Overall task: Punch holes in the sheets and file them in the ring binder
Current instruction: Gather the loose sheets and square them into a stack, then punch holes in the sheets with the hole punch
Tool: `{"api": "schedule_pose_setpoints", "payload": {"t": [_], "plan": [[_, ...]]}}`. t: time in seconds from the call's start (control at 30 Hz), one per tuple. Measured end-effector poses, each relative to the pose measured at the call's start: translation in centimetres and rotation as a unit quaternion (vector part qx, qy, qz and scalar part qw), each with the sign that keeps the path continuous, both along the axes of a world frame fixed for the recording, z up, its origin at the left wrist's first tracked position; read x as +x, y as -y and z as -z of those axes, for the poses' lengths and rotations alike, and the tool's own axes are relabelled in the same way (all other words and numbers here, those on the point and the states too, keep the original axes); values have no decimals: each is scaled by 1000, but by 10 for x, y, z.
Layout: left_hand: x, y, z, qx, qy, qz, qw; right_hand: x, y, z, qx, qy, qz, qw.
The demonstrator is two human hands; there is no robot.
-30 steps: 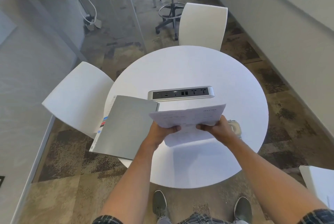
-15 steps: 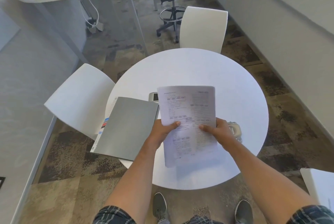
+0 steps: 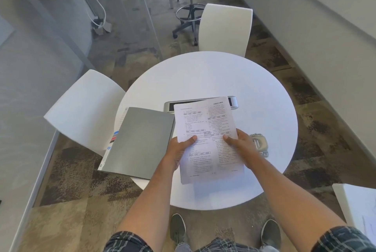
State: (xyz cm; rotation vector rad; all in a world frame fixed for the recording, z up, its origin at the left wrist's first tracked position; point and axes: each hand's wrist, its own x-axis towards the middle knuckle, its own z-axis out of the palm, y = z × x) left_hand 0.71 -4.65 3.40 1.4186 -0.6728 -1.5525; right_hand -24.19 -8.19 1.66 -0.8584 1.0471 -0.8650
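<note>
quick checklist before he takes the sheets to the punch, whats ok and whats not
1. Printed white sheets gripped on both sides: left hand and right hand each hold an edge, thumbs on top. Ok.
2. Small metal hole punch within reach: it sits on the round white table just beyond the right hand. Ok.
3. Sheet edges squared up: cannot tell, the lower edge is blurred.
4. Grey ring binder open to receive the pages: it lies closed at the table's left. Not ok.
5. Binder securely placed: its near corner overhangs the table edge. Not ok.
</note>
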Motion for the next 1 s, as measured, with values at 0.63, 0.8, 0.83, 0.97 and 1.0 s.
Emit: {"api": "schedule_pose_setpoints", "payload": {"t": [0.63,0.8,0.83,0.97,1.0], "plan": [[8,-11,13,36,52,-13,998,-8,2,22,67,-144,-21,987],[13,-19,21,50,98,0,994,-13,-3,28,67,-170,-5,983],[15,-20,24,58,109,-5,992,-14,-3,29,68,-178,-2,982],[17,-25,33,102,127,-23,986,-19,-6,33,71,-225,-6,972],[17,-27,35,110,129,-21,985,-20,-7,35,71,-240,-6,968]]}}
